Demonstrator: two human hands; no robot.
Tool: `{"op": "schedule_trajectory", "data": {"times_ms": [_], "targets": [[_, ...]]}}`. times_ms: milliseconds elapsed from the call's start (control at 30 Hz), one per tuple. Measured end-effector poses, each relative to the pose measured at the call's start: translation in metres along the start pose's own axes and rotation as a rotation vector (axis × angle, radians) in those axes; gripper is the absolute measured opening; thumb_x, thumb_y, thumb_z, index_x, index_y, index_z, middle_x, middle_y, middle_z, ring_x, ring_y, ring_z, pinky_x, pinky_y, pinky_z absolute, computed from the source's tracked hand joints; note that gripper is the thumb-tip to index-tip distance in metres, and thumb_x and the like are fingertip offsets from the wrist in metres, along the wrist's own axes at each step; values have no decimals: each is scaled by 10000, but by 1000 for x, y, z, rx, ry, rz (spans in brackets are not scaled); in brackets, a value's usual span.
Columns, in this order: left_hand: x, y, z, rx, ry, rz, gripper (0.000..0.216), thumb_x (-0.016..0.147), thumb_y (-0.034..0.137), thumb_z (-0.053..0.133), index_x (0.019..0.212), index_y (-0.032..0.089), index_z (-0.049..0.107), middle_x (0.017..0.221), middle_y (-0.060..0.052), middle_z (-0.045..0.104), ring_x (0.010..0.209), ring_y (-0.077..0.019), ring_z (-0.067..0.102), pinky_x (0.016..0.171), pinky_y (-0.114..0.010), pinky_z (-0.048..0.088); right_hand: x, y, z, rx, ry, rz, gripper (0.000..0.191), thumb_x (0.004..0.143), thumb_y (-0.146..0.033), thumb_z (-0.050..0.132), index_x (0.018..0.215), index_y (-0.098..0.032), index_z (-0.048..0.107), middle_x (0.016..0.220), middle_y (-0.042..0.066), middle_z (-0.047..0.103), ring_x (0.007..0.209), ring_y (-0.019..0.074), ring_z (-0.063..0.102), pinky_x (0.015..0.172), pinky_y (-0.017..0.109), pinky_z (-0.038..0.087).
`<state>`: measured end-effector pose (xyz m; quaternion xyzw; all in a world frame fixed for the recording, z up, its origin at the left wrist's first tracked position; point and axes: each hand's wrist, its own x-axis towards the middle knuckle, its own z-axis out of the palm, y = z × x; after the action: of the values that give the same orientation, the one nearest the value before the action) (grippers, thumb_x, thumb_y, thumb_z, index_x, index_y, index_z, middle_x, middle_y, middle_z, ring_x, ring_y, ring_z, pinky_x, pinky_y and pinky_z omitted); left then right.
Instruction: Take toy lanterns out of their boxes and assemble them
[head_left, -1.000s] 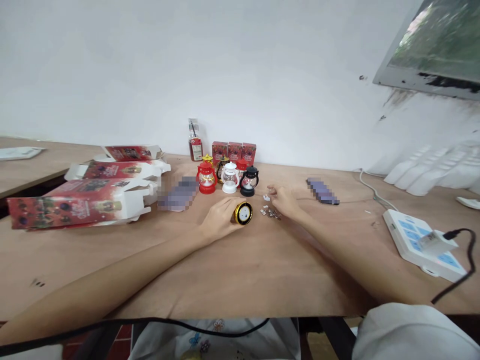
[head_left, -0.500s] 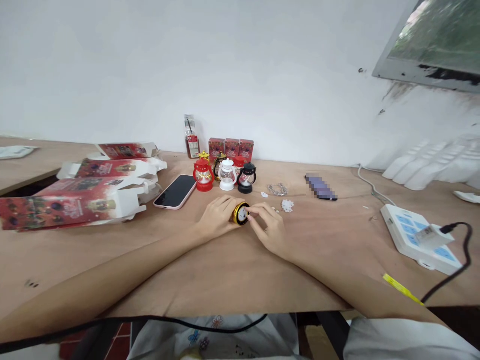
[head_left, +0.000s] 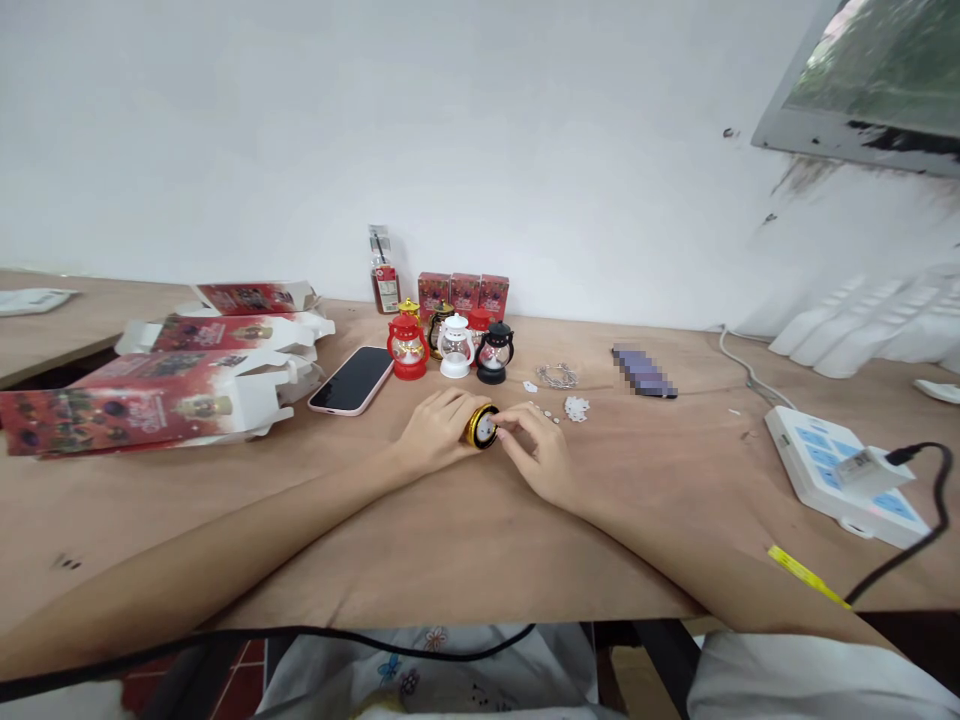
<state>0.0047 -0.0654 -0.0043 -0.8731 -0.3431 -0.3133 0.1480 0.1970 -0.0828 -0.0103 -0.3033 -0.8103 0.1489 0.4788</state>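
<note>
My left hand is wrapped around a small black and gold toy lantern lying on its side on the wooden table, its white base facing me. My right hand pinches at that base with thumb and fingers. Just beyond them lie small white paper bits and a pile of thin metal rings. Behind stands a group of little lanterns: a red one, a white one and a black one.
A phone lies face up left of the lanterns. Opened red cartons are stacked at the left. Small red boxes and a bottle stand by the wall. A white power strip with a black cable sits at the right.
My right hand left the small parts pile and came to the base of the lantern that my left hand holds. The metal rings now lie farther back.
</note>
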Motion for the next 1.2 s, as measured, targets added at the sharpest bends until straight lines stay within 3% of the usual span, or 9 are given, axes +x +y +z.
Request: {"op": "schedule_trajectory", "data": {"times_ms": [300,533,833,1033,1200], "targets": [[0,3,-1,83,-48,52,285,846,355,548,1039,146,572,947,-78,667,880,-210,580,756,-316,442,2,2,2,146,-71,187,111,887,-263,506,876,-210,603,862,15,614,804,142,564,751,278,447],[0,2,-1,120,-34,79,243,858,343,524,994,151,584,909,-72,669,826,-198,561,707,-307,413,8,0,5,180,-44,201,97,836,-267,596,765,-203,576,742,-10,565,701,129,534,684,259,434],[2,4,-2,98,-16,37,284,828,354,550,1017,144,575,889,-85,659,825,-209,566,701,-308,419,6,1,2,31,-43,86,122,901,-260,487,803,-208,537,805,14,576,765,141,538,728,262,423],[3,3,-5,42,-27,-36,296,791,325,597,1033,158,567,954,-82,649,887,-222,566,749,-317,432,22,32,-35,-25,-25,76,178,900,-315,470,779,-207,543,780,8,581,750,142,531,725,267,406],[2,1,-4,24,-29,-46,302,791,311,595,1044,149,565,950,-92,640,895,-227,565,755,-323,436,39,72,-72,-153,-16,353,157,837,-288,508,719,-189,537,702,2,570,695,146,524,651,256,383]]}}
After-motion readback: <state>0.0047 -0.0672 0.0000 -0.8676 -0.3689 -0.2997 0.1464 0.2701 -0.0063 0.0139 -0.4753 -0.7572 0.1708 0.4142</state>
